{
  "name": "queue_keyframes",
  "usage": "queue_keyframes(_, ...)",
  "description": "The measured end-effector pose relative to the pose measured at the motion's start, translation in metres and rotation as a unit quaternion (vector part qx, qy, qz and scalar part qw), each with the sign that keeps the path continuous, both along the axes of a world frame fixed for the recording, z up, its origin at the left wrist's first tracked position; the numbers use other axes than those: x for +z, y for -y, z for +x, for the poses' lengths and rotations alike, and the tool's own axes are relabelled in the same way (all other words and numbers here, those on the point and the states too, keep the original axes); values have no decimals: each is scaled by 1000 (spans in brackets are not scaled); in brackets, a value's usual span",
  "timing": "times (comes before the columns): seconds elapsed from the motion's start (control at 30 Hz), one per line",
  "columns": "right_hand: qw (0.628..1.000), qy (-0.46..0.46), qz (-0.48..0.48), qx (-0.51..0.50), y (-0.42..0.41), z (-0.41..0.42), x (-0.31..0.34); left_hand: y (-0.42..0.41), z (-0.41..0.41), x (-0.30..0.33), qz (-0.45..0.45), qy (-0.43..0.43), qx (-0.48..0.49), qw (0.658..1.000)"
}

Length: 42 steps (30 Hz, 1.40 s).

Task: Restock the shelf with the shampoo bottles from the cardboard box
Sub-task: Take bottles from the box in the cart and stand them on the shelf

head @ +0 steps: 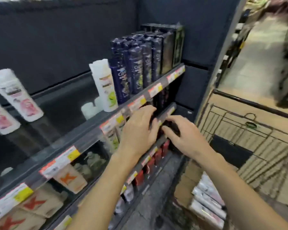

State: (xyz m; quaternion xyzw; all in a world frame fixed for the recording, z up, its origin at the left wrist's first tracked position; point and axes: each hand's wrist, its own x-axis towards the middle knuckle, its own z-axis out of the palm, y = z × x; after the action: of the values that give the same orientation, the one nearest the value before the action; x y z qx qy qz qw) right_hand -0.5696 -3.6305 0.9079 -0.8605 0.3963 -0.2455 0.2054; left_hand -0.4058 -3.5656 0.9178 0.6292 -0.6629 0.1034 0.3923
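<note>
Both my hands reach to the middle shelf (166, 113) at its right end. My left hand (138, 130) curls its fingers around a dark bottle (152, 120) standing there. Just to the right, my right hand (181, 135) grips another dark bottle (172, 126) at the shelf's front edge. The frame is blurred, so the bottles' labels cannot be read. The cardboard box (184, 180) sits on the floor at lower right, with several white and pink shampoo bottles (208, 198) lying in it.
The upper shelf (156, 90) carries white bottles (105, 85), dark blue bottles (131, 70) and dark cartons (171, 47). Lower shelves hold brown pouches (70, 178) and red packs (156, 156). A wire shopping cart (239, 130) stands close on the right.
</note>
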Motion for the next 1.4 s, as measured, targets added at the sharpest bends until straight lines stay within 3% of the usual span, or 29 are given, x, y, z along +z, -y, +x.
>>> queue_keyframes(0.1,985,-44,95,-135,11,-94,-33,35,-58,-37,136,4,-67,988)
queue_keyframes(0.17,961,-18,166,-221,15,-149,-59,58,-98,-62,217,37,-111,969)
queue_keyframes(0.33,876,51,289,-383,7,-248,-150,99,-204,-144,399,85,-199,891)
queue_keyframes(0.5,807,37,413,-421,22,-292,-275,136,-280,-262,607,-15,-182,773)
queue_keyframes(0.63,795,-2,467,-388,69,-299,-365,165,-308,-362,673,-127,-106,721)
queue_keyframes(0.73,818,-65,458,-341,112,-299,-430,183,-312,-447,707,-183,-47,681)
queue_keyframes(0.87,839,-138,440,-288,152,-302,-502,188,-313,-520,722,-321,38,612)
queue_keyframes(0.97,862,-169,404,-257,167,-303,-536,188,-315,-558,675,-397,137,606)
queue_keyframes(1.03,870,-207,388,-224,175,-301,-551,190,-321,-570,641,-439,178,604)
queue_keyframes(1.17,869,-266,375,-184,186,-300,-567,199,-339,-576,600,-505,254,566)
queue_keyframes(1.4,853,-415,314,-41,198,-291,-560,199,-356,-581,573,-543,303,533)
